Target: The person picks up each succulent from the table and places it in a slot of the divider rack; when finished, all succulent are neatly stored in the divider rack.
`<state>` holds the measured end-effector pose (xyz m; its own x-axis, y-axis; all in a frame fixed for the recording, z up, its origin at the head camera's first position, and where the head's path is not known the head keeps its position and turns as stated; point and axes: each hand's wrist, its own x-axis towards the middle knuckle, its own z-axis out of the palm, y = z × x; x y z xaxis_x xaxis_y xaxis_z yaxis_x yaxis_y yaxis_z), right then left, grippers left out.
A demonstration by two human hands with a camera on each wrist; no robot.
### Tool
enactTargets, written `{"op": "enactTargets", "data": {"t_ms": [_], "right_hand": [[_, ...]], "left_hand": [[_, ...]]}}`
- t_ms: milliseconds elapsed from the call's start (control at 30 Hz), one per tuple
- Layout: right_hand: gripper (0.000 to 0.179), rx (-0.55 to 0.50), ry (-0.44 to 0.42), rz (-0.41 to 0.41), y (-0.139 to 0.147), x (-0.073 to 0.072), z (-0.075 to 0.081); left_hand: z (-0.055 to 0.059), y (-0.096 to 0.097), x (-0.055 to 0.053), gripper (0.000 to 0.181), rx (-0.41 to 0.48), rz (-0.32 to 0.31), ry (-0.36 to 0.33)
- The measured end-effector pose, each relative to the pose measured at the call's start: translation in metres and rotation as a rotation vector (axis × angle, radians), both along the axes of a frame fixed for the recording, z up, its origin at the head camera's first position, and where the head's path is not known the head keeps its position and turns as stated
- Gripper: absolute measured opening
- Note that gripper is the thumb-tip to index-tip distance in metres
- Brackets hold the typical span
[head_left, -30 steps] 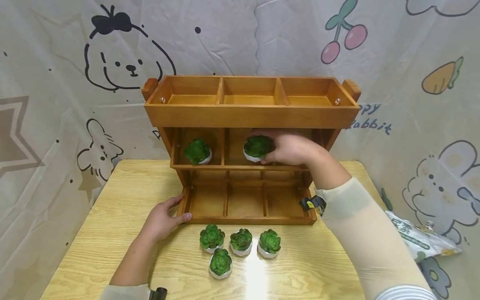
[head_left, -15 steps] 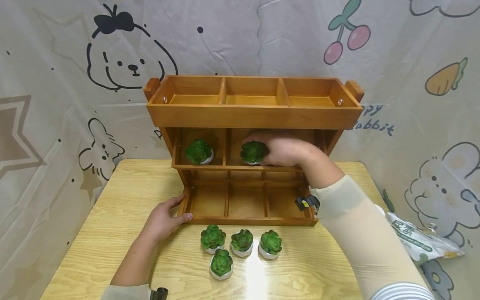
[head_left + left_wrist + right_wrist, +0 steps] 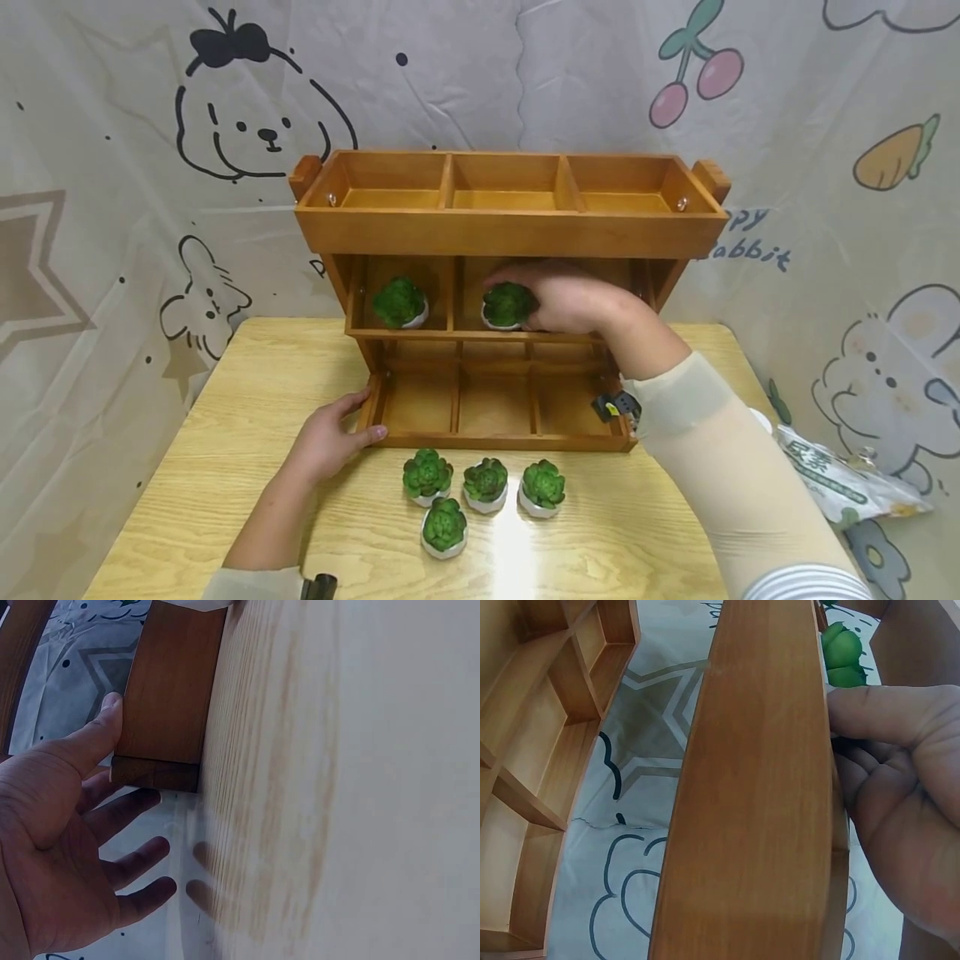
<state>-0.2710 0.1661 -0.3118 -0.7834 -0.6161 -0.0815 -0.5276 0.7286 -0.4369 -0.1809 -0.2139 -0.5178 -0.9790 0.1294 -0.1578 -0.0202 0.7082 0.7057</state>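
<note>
Item 1: potted succulent [image 3: 507,305], green rosette in a white pot, in the middle tier [image 3: 401,335] of the shelf, just right of the left divider. Stands about upright, rosette uppermost; outline round, its axis near vertical. Whether the pot's base touches the tier floor is hard to judge behind the front rail.

Item 2: right hand [image 3: 566,296], entering from the right, thumb and fingers closed about the succulent's pot.

Item 3: wooden shelf [image 3: 510,233], three tiers, long axis running left to right across the table [image 3: 225,400], front toward the wearer.

Item 4: left hand [image 3: 330,437], at the left end of the bottom tier [image 3: 495,442]; thumb laid against the wood, other fingers spread and fairly straight, grasping nothing loose.

Item 5: second succulent [image 3: 401,302], upright in the left compartment, middle tier.

Item 6: four potted succulents [image 3: 485,485], grouped on the table before the shelf.
</note>
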Motion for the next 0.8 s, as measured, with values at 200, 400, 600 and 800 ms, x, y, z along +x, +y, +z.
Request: {"op": "enactTargets", "data": {"t_ms": [200, 400, 600, 800], "right_hand": [[0.071, -0.036, 0.027, 0.015, 0.005, 0.003, -0.001], [0.069, -0.057, 0.061, 0.018, 0.010, 0.006, -0.003], [0.073, -0.119, 0.029, 0.026, 0.017, 0.012, -0.003], [0.076, -0.198, -0.029, 0.035, 0.025, 0.019, -0.004]], "left_hand": [[0.002, 0.002, 0.000, 0.082, -0.018, -0.009, 0.016], [0.002, 0.002, 0.001, 0.082, -0.020, -0.020, 0.021], [0.001, 0.000, 0.001, 0.083, -0.018, -0.006, 0.014], [0.003, 0.001, 0.000, 0.083, -0.018, -0.014, 0.020]]}}
